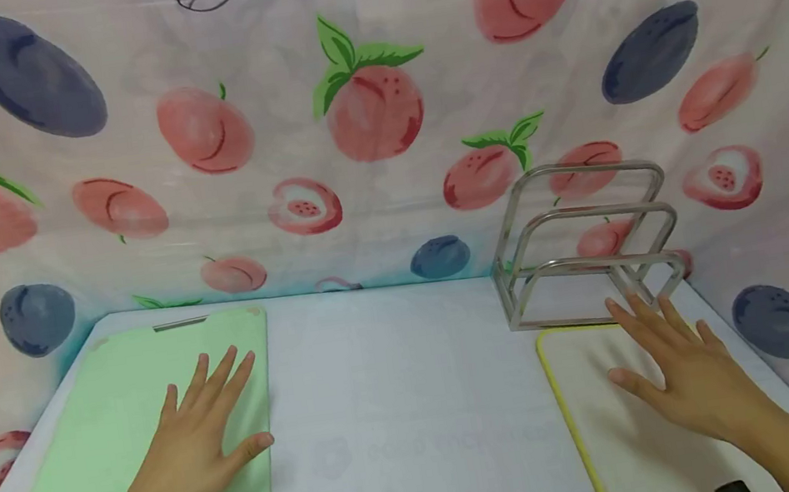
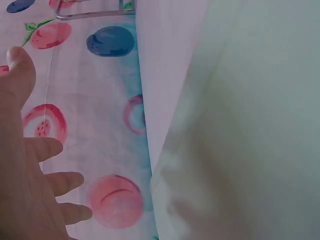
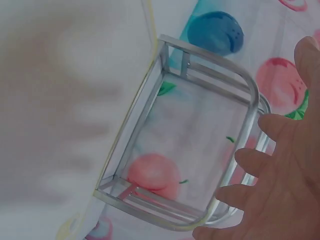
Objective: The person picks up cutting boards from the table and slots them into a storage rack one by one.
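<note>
My left hand (image 1: 191,447) hovers with fingers spread over a light green cutting board (image 1: 123,418) that lies flat on the left. In the left wrist view that hand (image 2: 30,165) holds nothing, and its shadow falls on the board (image 2: 260,125). On the right, my right hand (image 1: 693,376) is spread above a white cutting board with a yellow edge (image 1: 601,419). Just beyond its fingertips stands a metal rack (image 1: 586,261) with several upright loops. The right wrist view shows the hand (image 3: 280,170) empty, its fingers overlapping the rack (image 3: 210,65).
A white table surface (image 1: 410,412) stretches between the two boards. Behind and at both sides hangs a cloth (image 1: 284,110) printed with peaches and blue fruit. The rack stands at the back right, against the far end of the white board.
</note>
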`<action>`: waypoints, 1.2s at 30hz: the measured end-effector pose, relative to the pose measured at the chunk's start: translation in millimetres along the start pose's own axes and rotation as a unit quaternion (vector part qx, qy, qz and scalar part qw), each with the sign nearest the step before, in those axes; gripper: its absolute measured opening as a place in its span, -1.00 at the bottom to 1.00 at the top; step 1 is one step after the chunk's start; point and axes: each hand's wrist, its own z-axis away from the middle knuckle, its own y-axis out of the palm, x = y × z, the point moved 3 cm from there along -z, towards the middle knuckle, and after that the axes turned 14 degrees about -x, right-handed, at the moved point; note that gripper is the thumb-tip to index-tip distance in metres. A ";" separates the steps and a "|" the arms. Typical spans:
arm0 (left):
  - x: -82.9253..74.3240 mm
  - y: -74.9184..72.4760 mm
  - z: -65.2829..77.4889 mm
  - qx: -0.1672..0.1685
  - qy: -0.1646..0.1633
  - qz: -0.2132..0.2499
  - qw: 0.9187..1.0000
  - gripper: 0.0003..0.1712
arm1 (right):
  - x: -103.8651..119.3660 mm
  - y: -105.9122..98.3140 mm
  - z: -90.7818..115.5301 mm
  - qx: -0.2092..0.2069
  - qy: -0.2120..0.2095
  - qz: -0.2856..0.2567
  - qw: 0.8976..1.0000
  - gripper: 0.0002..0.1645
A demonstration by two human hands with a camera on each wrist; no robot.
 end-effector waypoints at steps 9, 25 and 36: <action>-18.5 12.3 -20.2 0.000 -0.009 0.048 0.999 0.02 | -8.9 -6.9 -3.5 -0.026 0.019 -0.038 0.999 -0.04; -41.1 53.6 -53.0 0.006 -0.030 0.122 0.992 -0.03 | -16.2 -7.5 -10.9 -0.074 0.068 -0.086 0.991 -0.08; -48.7 68.5 -64.5 0.001 -0.042 0.189 0.981 -0.06 | -15.3 -3.8 -18.3 -0.086 0.071 -0.130 0.985 -0.12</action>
